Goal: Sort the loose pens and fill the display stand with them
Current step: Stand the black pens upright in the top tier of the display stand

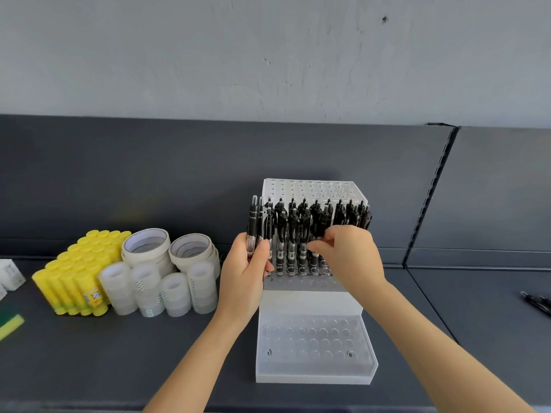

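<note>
A clear stepped acrylic display stand [316, 365] with rows of holes sits on the dark shelf. Several black pens [295, 231] stand upright in its middle tier. My left hand [247, 272] grips a small bunch of black pens [257, 222] upright at the stand's left side. My right hand [348, 254] reaches over the middle tier, and its fingertips pinch a black pen [318, 231] among the standing ones. The top and front tiers show empty holes.
Yellow glue sticks [80, 272] and rolls of tape [167, 272] are stacked to the left. Loose black pens [538, 301] lie at the far right on the shelf. A dark back panel with a slotted upright [429, 198] rises behind the stand.
</note>
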`<act>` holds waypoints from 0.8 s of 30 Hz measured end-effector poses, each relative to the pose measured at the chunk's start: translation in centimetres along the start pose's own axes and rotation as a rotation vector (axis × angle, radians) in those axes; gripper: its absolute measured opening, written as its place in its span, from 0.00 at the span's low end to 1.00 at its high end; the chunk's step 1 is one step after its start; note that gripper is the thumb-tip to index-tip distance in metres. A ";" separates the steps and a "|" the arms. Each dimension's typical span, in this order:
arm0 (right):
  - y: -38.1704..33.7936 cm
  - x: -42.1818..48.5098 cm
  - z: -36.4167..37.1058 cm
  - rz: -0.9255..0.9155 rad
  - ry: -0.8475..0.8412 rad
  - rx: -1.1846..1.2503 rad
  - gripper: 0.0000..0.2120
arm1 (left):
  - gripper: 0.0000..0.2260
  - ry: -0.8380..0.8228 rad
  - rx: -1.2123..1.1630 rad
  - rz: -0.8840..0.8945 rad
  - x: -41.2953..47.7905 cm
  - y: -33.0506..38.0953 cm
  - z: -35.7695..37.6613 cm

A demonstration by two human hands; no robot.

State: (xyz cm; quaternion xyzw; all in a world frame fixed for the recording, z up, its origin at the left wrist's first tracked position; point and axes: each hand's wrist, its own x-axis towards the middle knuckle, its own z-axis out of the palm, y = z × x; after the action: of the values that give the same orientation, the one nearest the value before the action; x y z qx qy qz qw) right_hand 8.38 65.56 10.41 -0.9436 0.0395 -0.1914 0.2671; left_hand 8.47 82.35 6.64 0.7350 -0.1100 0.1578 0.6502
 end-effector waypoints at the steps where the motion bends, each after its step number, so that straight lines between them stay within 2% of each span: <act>1: -0.1 0.0 -0.1 -0.012 -0.008 -0.046 0.18 | 0.08 0.000 -0.001 -0.001 0.0 0.0 0.0; 9: -0.8 0.5 -0.3 0.002 -0.111 -0.179 0.22 | 0.08 0.007 0.015 0.011 -0.2 0.0 -0.1; 16: 0.0 -0.2 -0.7 -0.023 -0.051 -0.109 0.22 | 0.09 -0.024 0.039 0.013 -0.4 0.6 0.1; 19: -0.2 -0.9 -2.0 -0.037 -0.005 0.174 0.11 | 0.10 -0.102 0.030 0.011 -0.6 1.0 0.1; 21: -1.1 -1.4 -2.9 -0.020 -0.115 0.473 0.04 | 0.09 -0.179 0.021 0.014 -0.8 1.4 0.4; 24: -1.6 -2.0 -3.6 0.003 -0.250 0.693 0.06 | 0.07 -0.329 0.011 0.029 -1.4 2.3 1.0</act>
State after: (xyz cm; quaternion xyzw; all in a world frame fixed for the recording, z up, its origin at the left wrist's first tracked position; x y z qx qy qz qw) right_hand 5.10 65.54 13.44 -0.8131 -0.0594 -0.0764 0.5741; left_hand 6.46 81.02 8.12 0.7530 -0.2246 0.0452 0.6169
